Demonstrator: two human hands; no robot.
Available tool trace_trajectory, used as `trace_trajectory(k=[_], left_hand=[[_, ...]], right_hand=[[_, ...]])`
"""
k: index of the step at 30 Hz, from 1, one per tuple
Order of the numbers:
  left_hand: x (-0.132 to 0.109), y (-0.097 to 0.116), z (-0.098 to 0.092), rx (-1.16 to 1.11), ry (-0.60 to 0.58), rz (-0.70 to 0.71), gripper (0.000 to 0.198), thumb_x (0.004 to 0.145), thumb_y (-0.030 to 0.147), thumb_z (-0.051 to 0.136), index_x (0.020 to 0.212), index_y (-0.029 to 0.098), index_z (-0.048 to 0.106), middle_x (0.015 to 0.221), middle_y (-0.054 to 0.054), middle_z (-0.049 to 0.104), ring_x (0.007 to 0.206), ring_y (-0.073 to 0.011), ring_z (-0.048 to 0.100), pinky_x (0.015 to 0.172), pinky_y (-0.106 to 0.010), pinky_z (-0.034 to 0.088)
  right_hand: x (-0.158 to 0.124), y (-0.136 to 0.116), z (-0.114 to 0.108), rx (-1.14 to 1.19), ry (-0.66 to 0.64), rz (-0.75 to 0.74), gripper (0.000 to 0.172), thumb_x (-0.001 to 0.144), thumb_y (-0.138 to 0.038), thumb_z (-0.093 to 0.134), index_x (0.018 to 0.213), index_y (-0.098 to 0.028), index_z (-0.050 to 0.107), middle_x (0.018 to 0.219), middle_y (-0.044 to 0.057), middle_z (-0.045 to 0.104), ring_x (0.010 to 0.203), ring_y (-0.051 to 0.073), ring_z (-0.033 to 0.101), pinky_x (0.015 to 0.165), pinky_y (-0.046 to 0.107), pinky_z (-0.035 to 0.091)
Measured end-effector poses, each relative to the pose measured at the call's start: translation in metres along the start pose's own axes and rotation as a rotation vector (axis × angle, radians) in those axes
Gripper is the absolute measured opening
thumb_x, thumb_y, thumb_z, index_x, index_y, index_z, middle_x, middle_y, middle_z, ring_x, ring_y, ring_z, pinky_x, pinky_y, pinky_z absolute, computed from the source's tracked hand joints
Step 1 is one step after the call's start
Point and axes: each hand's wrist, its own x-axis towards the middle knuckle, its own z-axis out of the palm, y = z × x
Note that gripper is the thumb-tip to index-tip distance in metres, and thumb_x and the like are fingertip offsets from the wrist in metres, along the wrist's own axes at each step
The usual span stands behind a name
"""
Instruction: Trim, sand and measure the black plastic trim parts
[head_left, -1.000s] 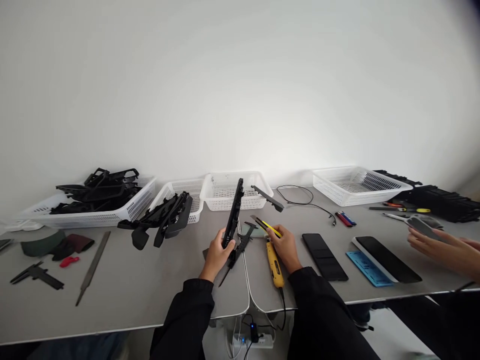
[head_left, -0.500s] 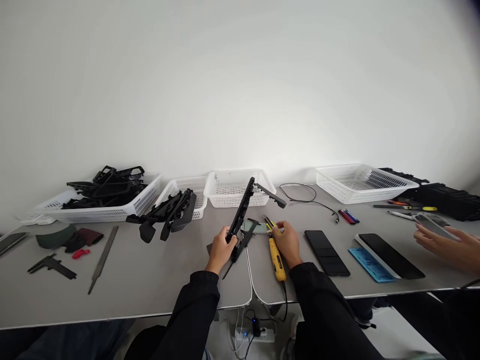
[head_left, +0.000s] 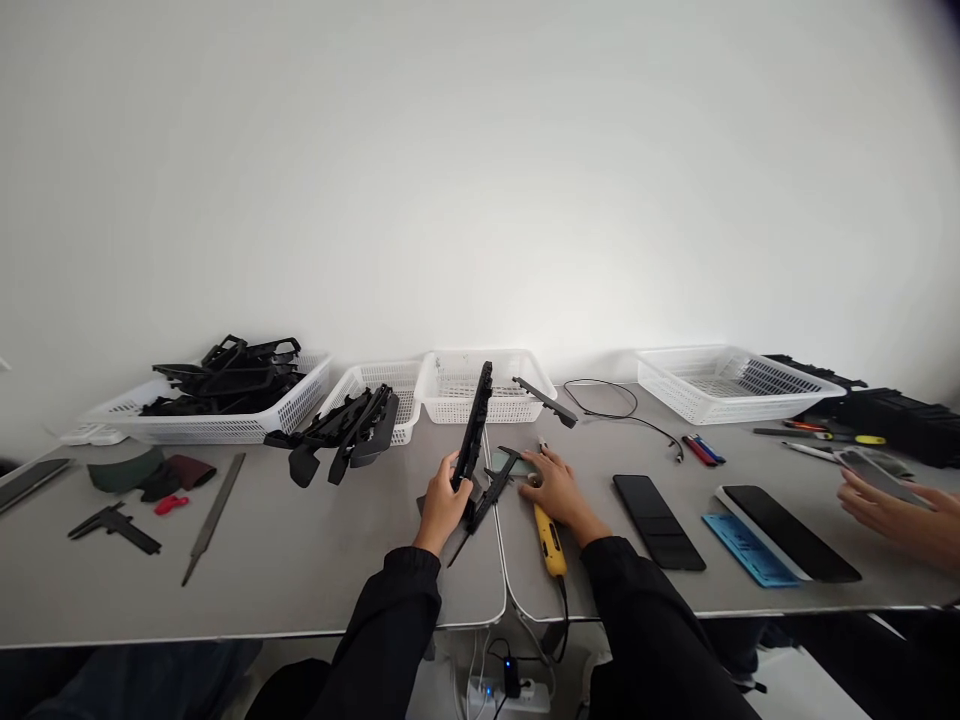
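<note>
My left hand [head_left: 444,508] grips a long black plastic part [head_left: 474,425] and holds it upright above the table. My right hand [head_left: 559,492] lies low over a yellow corded hand tool [head_left: 551,542], its fingers spread and covering the tool's front end. A small pale tip [head_left: 543,443] peeks out beyond those fingers; the rest of that object is hidden. Between my hands lies a black caliper [head_left: 493,490]. Farther back, a thin black strip [head_left: 546,402] extends over the front of a white basket [head_left: 487,408].
Left: a basket [head_left: 247,428] heaped with black parts, more black parts [head_left: 352,435], a file [head_left: 214,520], another caliper [head_left: 116,527], sandpaper pieces [head_left: 124,472]. Right: a phone [head_left: 658,522], a blue tray [head_left: 750,550], markers [head_left: 703,450], a cable [head_left: 637,410], another person's hand [head_left: 896,510].
My right hand has dropped forward and left, and its fingers have spread from a pinch on a yellow cutter. The black part in my left hand has turned more upright.
</note>
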Motion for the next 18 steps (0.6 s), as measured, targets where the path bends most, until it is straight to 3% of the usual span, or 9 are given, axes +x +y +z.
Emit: trace_trajectory(k=[3, 6, 11, 15, 18], left_hand=[[0.001, 0.000, 0.001, -0.036, -0.001, 0.005, 0.056, 0.093, 0.037, 0.062, 0.147, 0.023, 0.057, 0.092, -0.006, 0.076, 0.084, -0.0240, 0.072, 0.080, -0.034, 0.052], [0.002, 0.003, 0.002, -0.043, -0.023, -0.004, 0.049, 0.094, 0.044, 0.062, 0.135, 0.019, 0.065, 0.078, -0.003, 0.072, 0.073, -0.0223, 0.068, 0.071, -0.032, 0.050], [0.003, 0.009, 0.002, -0.033, -0.050, -0.013, 0.047, 0.092, 0.050, 0.065, 0.125, 0.018, 0.068, 0.064, 0.004, 0.058, 0.061, -0.0183, 0.056, 0.061, -0.029, 0.040], [0.003, 0.013, 0.001, -0.039, -0.054, -0.015, 0.046, 0.091, 0.053, 0.065, 0.119, 0.017, 0.069, 0.063, 0.005, 0.054, 0.062, -0.0179, 0.053, 0.061, -0.028, 0.037], [0.003, 0.015, 0.000, -0.047, -0.062, -0.008, 0.037, 0.090, 0.054, 0.065, 0.101, 0.019, 0.069, 0.064, 0.004, 0.054, 0.061, -0.0173, 0.051, 0.060, -0.028, 0.035]], right_hand=[[0.008, -0.001, 0.004, -0.023, -0.036, -0.001, 0.054, 0.083, -0.033, 0.074, 0.136, -0.028, 0.069, 0.140, 0.009, 0.068, 0.142, 0.036, 0.051, 0.116, 0.051, 0.037], [0.011, -0.001, 0.006, -0.027, -0.039, -0.003, 0.052, 0.084, -0.034, 0.073, 0.135, -0.026, 0.069, 0.137, 0.010, 0.069, 0.137, 0.035, 0.055, 0.112, 0.050, 0.040], [0.007, -0.008, 0.005, -0.035, 0.050, 0.003, 0.046, 0.090, -0.032, 0.065, 0.135, -0.024, 0.067, 0.136, 0.011, 0.070, 0.140, 0.034, 0.053, 0.114, 0.050, 0.040], [-0.007, -0.009, -0.020, -0.076, 0.219, 0.042, 0.042, 0.097, -0.034, 0.052, 0.135, -0.021, 0.065, 0.143, 0.014, 0.066, 0.142, 0.033, 0.049, 0.117, 0.049, 0.037], [-0.042, 0.012, -0.053, -0.133, 0.341, 0.130, 0.044, 0.093, -0.038, 0.055, 0.131, -0.018, 0.067, 0.139, 0.020, 0.065, 0.134, 0.040, 0.051, 0.113, 0.057, 0.037]])
